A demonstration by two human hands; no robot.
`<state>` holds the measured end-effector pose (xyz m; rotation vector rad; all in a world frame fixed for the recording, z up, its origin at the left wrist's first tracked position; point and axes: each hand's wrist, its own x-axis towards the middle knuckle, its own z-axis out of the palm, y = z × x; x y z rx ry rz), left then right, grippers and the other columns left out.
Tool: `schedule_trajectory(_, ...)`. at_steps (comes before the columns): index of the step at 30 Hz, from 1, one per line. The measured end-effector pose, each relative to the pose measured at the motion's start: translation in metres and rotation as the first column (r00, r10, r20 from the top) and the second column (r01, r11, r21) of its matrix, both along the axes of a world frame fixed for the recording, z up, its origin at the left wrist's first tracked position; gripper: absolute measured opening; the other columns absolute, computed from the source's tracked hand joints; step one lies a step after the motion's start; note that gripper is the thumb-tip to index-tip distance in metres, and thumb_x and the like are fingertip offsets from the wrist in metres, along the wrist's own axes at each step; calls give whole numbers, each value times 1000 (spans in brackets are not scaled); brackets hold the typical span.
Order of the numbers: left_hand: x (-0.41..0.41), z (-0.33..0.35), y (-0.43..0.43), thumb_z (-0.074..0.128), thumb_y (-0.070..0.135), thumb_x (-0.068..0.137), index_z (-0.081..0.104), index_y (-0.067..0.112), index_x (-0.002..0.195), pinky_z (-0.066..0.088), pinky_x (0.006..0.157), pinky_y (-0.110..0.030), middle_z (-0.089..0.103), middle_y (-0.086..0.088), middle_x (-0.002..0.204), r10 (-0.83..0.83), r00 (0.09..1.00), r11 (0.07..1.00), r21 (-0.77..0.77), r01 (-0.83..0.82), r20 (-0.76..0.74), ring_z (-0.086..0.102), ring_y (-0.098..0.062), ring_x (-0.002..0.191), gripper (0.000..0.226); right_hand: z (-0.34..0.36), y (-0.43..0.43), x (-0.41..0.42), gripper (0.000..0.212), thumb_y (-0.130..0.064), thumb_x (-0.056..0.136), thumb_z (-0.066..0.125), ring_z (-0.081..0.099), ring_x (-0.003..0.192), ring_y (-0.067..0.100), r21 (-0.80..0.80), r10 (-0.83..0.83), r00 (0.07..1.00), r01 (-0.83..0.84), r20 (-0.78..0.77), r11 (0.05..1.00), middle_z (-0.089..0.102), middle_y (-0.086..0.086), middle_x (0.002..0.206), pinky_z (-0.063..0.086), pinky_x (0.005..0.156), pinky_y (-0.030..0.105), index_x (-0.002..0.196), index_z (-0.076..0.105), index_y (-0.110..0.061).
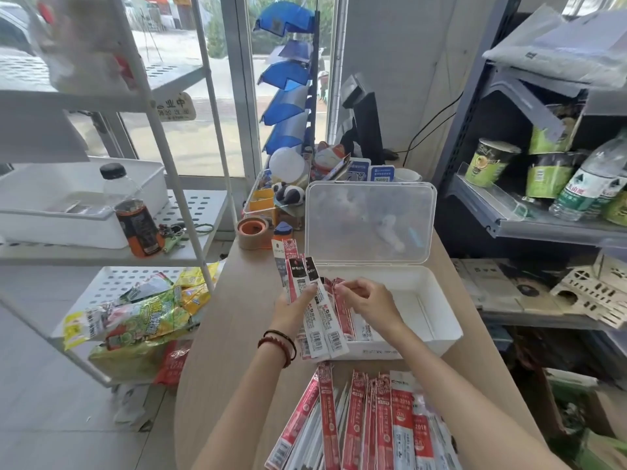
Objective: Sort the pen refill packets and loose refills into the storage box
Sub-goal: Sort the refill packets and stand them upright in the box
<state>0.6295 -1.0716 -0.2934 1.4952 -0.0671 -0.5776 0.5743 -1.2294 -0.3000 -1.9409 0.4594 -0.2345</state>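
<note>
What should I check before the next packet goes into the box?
1. Lid open: ok, it stands upright.
2. Space in the box: ok, its right side is bare.
3. Left hand grips its packets: ok.
4. Right hand pinches just one red packet: cannot tell.
5. Pile waiting on the table: ok.

The pile of refill packets (366,425) at 6 o'clock is cut off by the lower edge. The floor of the storage box (445,329), at its 9 o'clock side, is hidden by the held packets (317,313), whose small print cannot be read. What stands behind the cloudy lid (369,218) is blurred.
</note>
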Motion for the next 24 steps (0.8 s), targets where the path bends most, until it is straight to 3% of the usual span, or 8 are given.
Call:
schedule_trajectory(2,1,2,1,60,29,90,61,9,109,48,54,-19,69,0,88,30,999,999,23,-31,35,66,-10,71,28,12,6,-7,28,-40,85,69,67,72,7,65,108,994,-106,-20,992,73,-4,86,48,58,11,101,69,-16)
schedule_trajectory(6,-4,0,2,61,30,90,63,15,99,45,43,-11,69,1,85,61,994,997,49,-66,86,64,2,58,17,14,15,-16,30,-35,78,78,69,70,7,11,179,982,-179,-66,984,73,-1,87,53,61,16,98,69,-14)
schedule_trajectory(8,-6,-4,4,63,31,88,65,17,93,49,48,-16,71,-2,82,79,994,995,54,-84,76,67,-4,61,15,10,18,-17,28,-31,78,79,69,68,6,48,166,985,-164,-45,985,73,1,86,55,62,19,97,67,-13)
schedule_trajectory(10,-6,-6,7,66,34,85,65,15,99,51,52,-21,73,-5,89,74,996,995,67,-77,46,70,-12,72,23,8,20,-16,25,-28,81,77,68,69,5,71,170,985,-168,-32,983,73,2,87,54,63,18,97,66,-13)
schedule_trajectory(15,-3,-8,17,70,32,82,65,11,105,53,62,-27,73,-6,94,74,997,993,94,-74,0,70,-18,80,32,5,9,-10,21,-23,85,74,71,86,17,215,32,999,-27,-17,976,72,6,98,57,70,22,100,63,-13)
schedule_trajectory(19,-1,-9,25,71,36,80,65,14,104,49,70,-29,71,-5,98,117,993,984,131,-117,7,67,-20,89,33,-2,-3,-1,20,-18,86,73,67,87,15,205,-69,995,81,-66,975,69,5,103,54,64,17,102,60,-15)
schedule_trajectory(22,0,-9,27,70,36,81,63,15,97,43,60,-23,68,-2,92,126,992,981,145,-127,13,62,-13,80,27,-12,0,12,23,-17,85,73,66,88,15,183,-65,989,89,-133,979,67,6,105,57,73,24,104,61,-14)
schedule_trajectory(24,-1,-6,28,70,31,82,59,19,88,39,55,-22,65,1,86,121,993,982,145,-121,12,59,-8,75,17,-15,4,21,25,-16,85,73,66,82,14,169,-72,984,99,-160,981,67,4,100,58,70,23,107,62,-13)
